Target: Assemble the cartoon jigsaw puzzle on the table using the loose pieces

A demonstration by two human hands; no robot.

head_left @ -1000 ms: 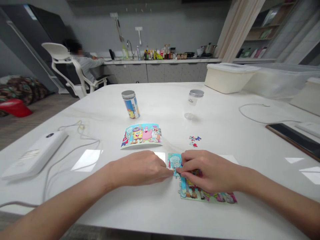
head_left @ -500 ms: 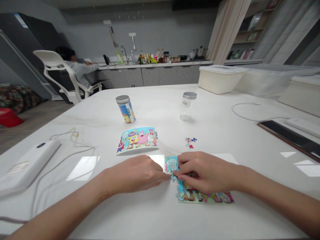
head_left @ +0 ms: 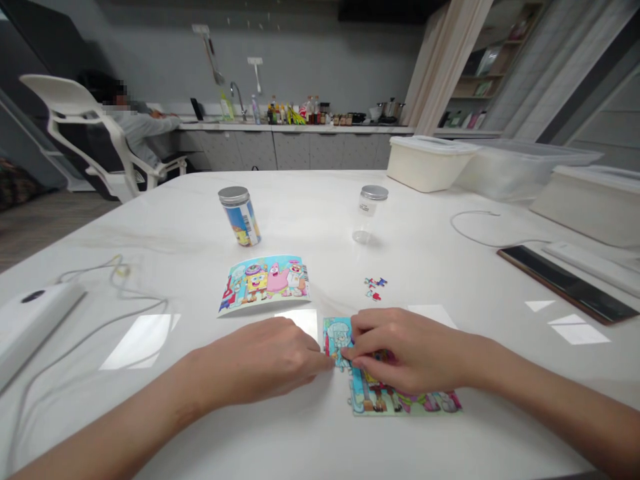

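A partly assembled jigsaw puzzle [head_left: 370,404] with cartoon figures lies flat on the white table, its left edge uneven. My left hand [head_left: 270,360] is closed, the index fingertip against the puzzle's upper left part. Bent fingers of my right hand [head_left: 405,350] press on the puzzle just beside that fingertip, and the hand covers its middle. Beyond the right hand lie several loose puzzle pieces [head_left: 375,288]. A curved picture card [head_left: 265,285] with similar cartoon figures rests beyond my left hand.
Farther back stand a jar with a printed wrap [head_left: 241,219] and a clear jar [head_left: 367,217]. A white power strip [head_left: 37,320] and cables lie left. To the right are a dark phone-like slab [head_left: 565,283] and storage boxes [head_left: 430,163]. A person [head_left: 140,130] sits at the back left.
The camera view has shifted, so things on the table appear slightly further left. Both hands stay at the puzzle's upper left part, with little visible movement against it.
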